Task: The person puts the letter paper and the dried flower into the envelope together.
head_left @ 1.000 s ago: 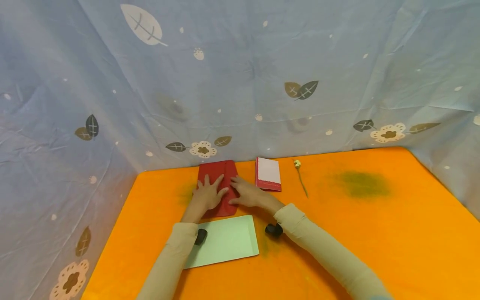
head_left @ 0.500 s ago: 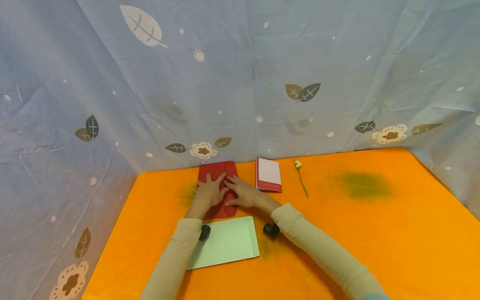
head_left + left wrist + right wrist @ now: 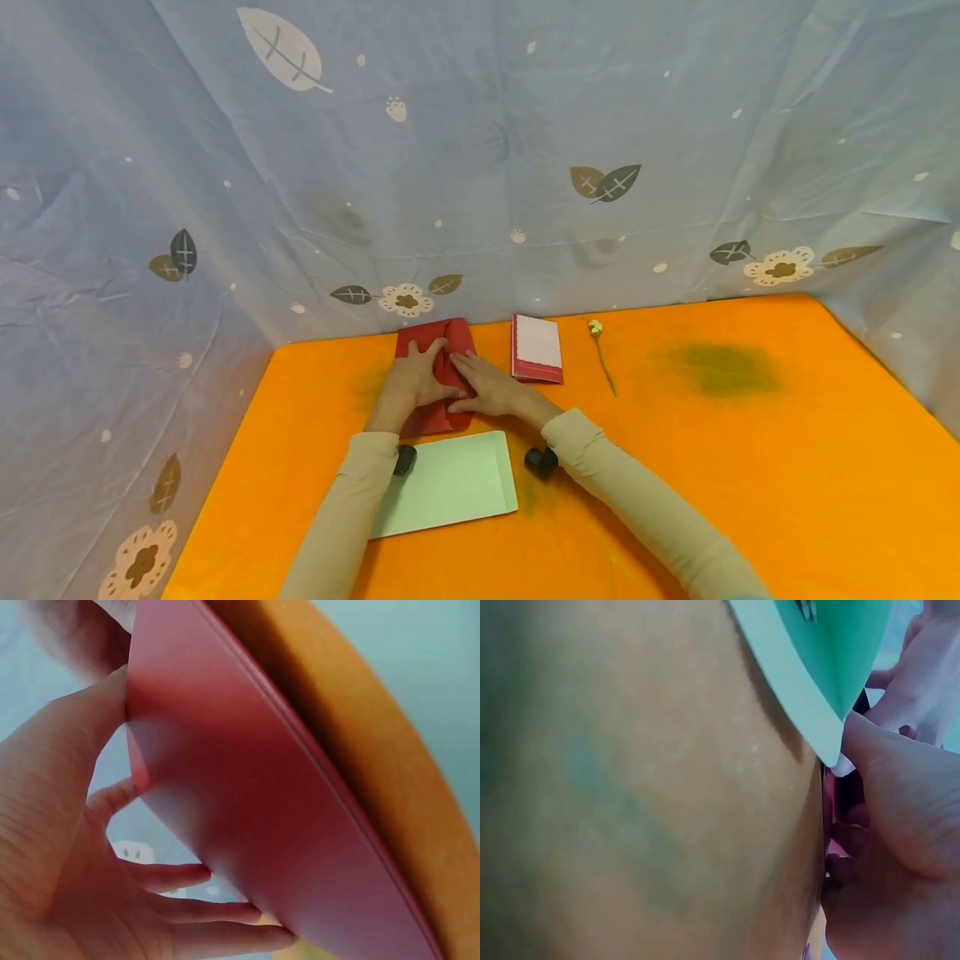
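A red envelope lies at the table's back left, its flap along the right side. My left hand is spread over its left part, index fingertip and thumb reaching the flap's edge. In the left wrist view the fingers are splayed straight along the envelope's far edge, the red sheet filling the middle. My right hand rests on the flap from the right, fingers reaching left, thumb apart and lower. In the right wrist view the right hand shows at the right edge, its fingertips partly hidden.
A pale green envelope lies in front of the red one, partly under the left forearm. Right of the hands are a white and red folded card and a small yellow flower on a stem. Patterned cloth walls border the orange table.
The right hand has moved slightly left onto the flap. My left thumb has shifted right toward the right hand, and the flap's edge stands up more than before.
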Tool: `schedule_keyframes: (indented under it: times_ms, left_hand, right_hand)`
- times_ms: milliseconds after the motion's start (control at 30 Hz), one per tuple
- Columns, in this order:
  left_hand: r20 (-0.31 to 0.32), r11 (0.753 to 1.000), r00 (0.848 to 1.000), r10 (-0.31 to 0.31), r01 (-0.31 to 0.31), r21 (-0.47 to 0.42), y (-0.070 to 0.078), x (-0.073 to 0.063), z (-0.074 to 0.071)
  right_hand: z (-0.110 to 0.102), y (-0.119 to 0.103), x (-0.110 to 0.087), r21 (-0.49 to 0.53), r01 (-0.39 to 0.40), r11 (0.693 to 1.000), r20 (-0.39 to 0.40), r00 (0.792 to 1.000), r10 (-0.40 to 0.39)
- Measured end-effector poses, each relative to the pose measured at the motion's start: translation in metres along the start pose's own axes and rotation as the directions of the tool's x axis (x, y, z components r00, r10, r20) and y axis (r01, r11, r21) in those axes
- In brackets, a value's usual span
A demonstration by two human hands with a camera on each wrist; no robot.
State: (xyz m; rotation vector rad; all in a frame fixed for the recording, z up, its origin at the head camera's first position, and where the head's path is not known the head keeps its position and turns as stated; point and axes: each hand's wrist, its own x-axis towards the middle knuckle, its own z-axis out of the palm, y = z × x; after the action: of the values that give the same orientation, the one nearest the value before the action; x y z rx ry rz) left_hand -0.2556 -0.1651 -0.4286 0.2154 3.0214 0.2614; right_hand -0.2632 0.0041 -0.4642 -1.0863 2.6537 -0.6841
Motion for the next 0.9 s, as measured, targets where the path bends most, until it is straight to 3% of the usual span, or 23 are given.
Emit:
schedule_keyframes:
  times_ms: [333, 600, 800, 900]
  left_hand:
    - [-0.005, 0.999, 1.0, 0.013, -0.014, -0.03, 0.001, 0.0, 0.0]
    - [-0.004, 0.999, 1.0, 0.006, -0.006, -0.043, 0.0, 0.0, 0.001]
    - [0.005, 0.998, 1.0, -0.005, 0.005, -0.059, -0.001, 0.001, 0.0]
    - [0.006, 0.998, 1.0, -0.007, 0.007, -0.068, 0.0, 0.0, -0.001]
  right_hand:
    - [-0.004, -0.004, -0.01, -0.016, -0.042, 0.999, 0.021, 0.999, 0.042]
    - [-0.016, -0.006, -0.028, 0.16, -0.052, 0.986, 0.032, 0.998, 0.047]
    - [-0.028, 0.004, -0.04, 0.347, 0.049, 0.936, -0.066, 0.997, -0.027]
    - [-0.039, 0.011, -0.048, 0.375, 0.098, 0.922, -0.151, 0.988, -0.043]
